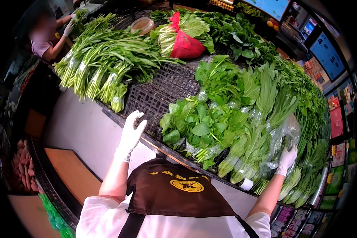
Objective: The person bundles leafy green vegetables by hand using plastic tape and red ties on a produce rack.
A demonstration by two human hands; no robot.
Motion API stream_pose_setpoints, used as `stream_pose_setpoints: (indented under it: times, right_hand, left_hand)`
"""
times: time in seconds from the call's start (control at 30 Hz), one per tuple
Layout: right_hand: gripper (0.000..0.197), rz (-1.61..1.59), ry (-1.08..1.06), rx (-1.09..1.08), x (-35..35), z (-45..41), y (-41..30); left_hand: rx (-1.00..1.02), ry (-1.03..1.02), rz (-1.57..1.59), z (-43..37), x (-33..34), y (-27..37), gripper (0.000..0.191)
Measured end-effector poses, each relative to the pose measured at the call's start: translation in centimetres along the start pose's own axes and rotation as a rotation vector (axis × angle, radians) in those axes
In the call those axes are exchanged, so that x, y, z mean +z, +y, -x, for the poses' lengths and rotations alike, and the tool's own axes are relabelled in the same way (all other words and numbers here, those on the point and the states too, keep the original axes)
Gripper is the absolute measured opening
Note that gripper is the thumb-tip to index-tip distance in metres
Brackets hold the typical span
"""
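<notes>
My left hand (131, 132), in a white glove, hovers over the front edge of a black plastic grid crate (169, 86), fingers apart and holding nothing. At the right, my right hand (287, 157), also gloved, is at a clear plastic bag (285, 131) over the leafy greens; its fingers are partly hidden, so its grip cannot be told. Between my hands lie wrapped bunches of broad-leaved greens (200, 128) and long-leaved lettuce (251, 145). A small white roll (246, 184) sits at the display's front edge.
Long-stemmed greens (98, 68) cover the left of the display. Behind the crate are lettuce tied with a red bag (186, 44) and a round plastic tub (142, 25). A gloved co-worker (47, 44) handles greens at the far left. Sweet potatoes (24, 166) lie at the lower left.
</notes>
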State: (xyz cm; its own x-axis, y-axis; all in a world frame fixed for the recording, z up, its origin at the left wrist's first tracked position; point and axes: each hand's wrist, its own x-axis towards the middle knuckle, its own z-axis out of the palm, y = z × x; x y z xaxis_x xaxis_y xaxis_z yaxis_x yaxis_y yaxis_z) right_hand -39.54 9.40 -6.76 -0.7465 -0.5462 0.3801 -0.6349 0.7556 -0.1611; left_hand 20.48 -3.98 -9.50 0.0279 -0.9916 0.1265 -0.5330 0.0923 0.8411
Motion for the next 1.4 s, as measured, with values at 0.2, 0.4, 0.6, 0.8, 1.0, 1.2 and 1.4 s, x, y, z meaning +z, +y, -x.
stream_pose_setpoints:
  times: [0.2,0.4,0.6,0.8,1.0,1.2,1.4]
  right_hand:
    - [0.034,-0.601,-0.16,0.055,0.0,-2.9,5.0]
    - [0.051,-0.569,-0.034,0.12,-2.6,-4.1,2.0]
    - [0.038,-0.922,0.203,-0.278,-14.1,0.2,-25.1]
    - [0.023,-0.944,-0.708,-0.616,-8.2,1.0,-51.8]
    - [0.027,-0.975,-0.731,-0.294,6.0,-4.9,-66.9]
    - [0.038,-0.393,-0.342,-0.513,5.2,-4.5,-71.5]
    - [0.03,-0.489,-0.272,-0.475,6.3,-8.8,-70.5]
  left_hand:
    - [-0.105,-0.084,0.205,-1.7,-0.7,-1.5,0.033]
    - [-0.054,-0.198,0.396,-7.1,0.3,-0.1,0.032]
    - [0.107,-0.297,0.378,-13.4,-1.6,-0.8,0.031]
    - [0.133,-0.371,0.408,-16.6,-4.9,-3.3,0.028]
    - [0.104,-0.421,0.219,-17.3,-11.5,-6.7,0.03]
    - [-0.049,-0.318,0.234,-17.0,-14.8,-10.9,0.028]
    - [-0.092,-0.347,0.336,-18.1,-15.3,-10.6,0.027]
